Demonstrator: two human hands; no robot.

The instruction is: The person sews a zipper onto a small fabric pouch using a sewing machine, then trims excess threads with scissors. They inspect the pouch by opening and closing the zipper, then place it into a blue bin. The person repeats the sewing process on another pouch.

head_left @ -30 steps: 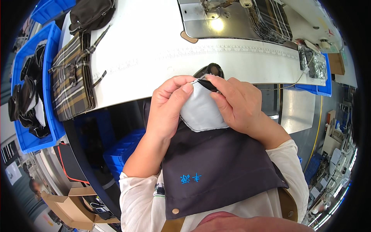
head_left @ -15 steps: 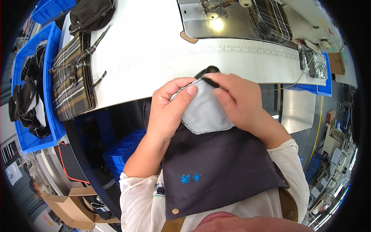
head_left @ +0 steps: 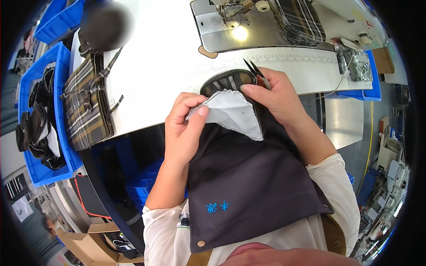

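Note:
My left hand is closed, its thumb and fingers pinching the left edge of a small zippered pouch piece. Pale grey lining faces me on that piece, and a dark plaid part with a curved zipper shows behind it. My right hand grips the upper right edge, thumb on top. A pair of small scissors also sits in that hand, its dark pointed blades sticking up past the fingers and a bit of red near the grip. The right fingertips are partly hidden behind the fabric.
A sewing machine stands on the white table beyond my hands, with plaid strips beside it. At left lie folded plaid pieces and a blue bin of dark pouches. A dark apron covers my lap.
The pouch piece has opened out, so its plaid, zippered part now shows above the lining. My right hand has shifted slightly right, and the scissor blades have come into sight.

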